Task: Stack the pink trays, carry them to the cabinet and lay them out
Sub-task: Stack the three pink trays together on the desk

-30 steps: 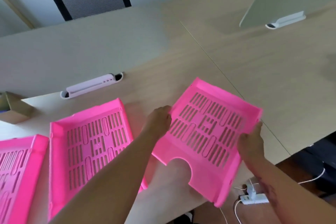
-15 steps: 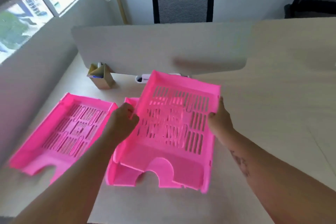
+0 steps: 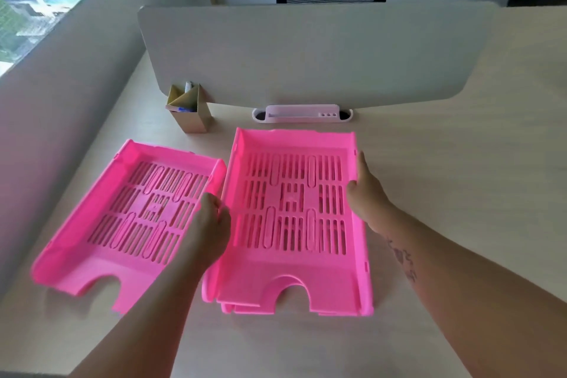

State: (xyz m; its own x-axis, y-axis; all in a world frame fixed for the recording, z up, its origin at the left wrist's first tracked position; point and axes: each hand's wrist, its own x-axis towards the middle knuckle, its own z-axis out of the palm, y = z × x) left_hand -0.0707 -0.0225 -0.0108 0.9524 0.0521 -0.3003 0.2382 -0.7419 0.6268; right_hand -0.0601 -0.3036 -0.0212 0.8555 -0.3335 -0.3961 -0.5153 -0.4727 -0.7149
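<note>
Right now my left hand [image 3: 211, 224] curls over the left wall of the top pink tray [image 3: 294, 209], nested on another on the desk [image 3: 460, 193]; my right hand [image 3: 365, 193] lies open-fingered against its right wall. Beside them lies a third pink tray [image 3: 129, 218], angled.

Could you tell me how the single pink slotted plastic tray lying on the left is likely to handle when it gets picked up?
The single pink slotted plastic tray probably feels light, since its floor is mostly slots. Its moulded walls suggest it stays stiff rather than sagging. Its smooth plastic may slip, so gripping both side walls seems safest.
</note>
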